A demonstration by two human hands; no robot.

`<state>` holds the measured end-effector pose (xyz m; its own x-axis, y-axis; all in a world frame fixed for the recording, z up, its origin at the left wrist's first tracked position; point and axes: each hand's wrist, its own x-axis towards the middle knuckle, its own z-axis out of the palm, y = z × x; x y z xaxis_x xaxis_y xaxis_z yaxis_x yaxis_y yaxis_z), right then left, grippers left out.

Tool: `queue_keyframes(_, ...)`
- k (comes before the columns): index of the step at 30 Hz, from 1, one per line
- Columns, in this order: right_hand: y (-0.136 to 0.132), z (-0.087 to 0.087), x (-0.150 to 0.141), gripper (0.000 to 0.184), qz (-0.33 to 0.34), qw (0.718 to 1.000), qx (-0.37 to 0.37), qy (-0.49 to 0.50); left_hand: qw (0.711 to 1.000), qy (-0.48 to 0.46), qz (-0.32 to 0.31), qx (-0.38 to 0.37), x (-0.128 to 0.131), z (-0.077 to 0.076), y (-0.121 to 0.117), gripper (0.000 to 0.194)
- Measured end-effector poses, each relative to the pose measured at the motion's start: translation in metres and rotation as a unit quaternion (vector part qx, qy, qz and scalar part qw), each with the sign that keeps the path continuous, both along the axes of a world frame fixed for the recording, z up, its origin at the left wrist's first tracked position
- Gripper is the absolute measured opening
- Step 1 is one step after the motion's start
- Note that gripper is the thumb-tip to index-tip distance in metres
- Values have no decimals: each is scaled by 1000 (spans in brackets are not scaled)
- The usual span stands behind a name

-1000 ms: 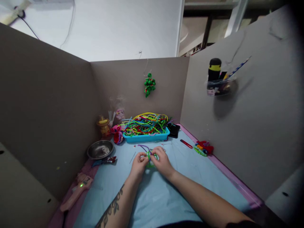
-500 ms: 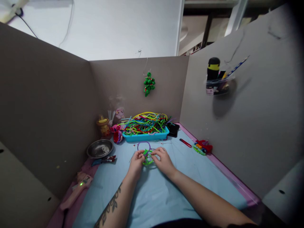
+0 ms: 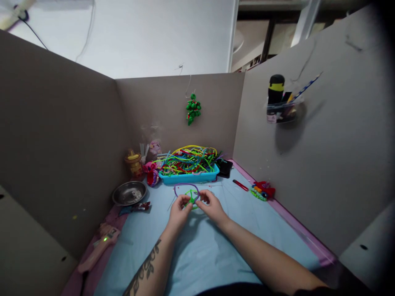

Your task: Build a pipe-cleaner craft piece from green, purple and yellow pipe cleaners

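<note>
Over the blue cloth, a light green wheel-like frame [image 3: 191, 200] of pipe cleaners sits between my two hands. My left hand [image 3: 179, 210] is closed and pinches this frame at its left side. A purple pipe cleaner [image 3: 185, 184] arches up and behind the frame in a wide loop, its right part running down to my right hand [image 3: 212, 206]. The fingers of that hand are pinched on the purple strand at the frame's right side. My fingertips hide where the purple strand meets the green one.
A blue tray [image 3: 188, 178] heaped with coloured pipe cleaners stands at the back. To the left are a metal bowl [image 3: 130, 193] and a pink glue gun [image 3: 99, 250]. A red pen-like tool [image 3: 240, 185] and a colourful piece [image 3: 262, 191] lie right. Grey partitions surround the table.
The purple pipe cleaner now arches in a wider loop, its right part at my right hand. The green frame has been turned, showing its spokes. Both hands stay close together.
</note>
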<state>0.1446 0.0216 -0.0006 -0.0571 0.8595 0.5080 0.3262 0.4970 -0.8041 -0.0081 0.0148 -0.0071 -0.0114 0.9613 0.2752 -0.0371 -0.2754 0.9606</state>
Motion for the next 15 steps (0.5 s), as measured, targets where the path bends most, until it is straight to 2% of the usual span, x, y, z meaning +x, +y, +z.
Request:
queue_keyframes(4, 0, 3, 2, 5, 33, 999, 4, -4, 999, 49, -1, 22, 2, 4, -4, 21)
queue_keyframes(9, -3, 2, 2, 5, 27, 999, 40, 4, 999, 33, 12, 19, 6, 11, -9, 23)
queue_keyframes(12, -3, 4, 2, 4, 30, 998, 54, 18, 1000, 18, 9, 11, 6, 9, -8, 22)
queue_keyframes(15, -5, 7, 4, 11, 30, 997, 66, -4, 1000, 6, 0, 3, 5, 6, -5, 23)
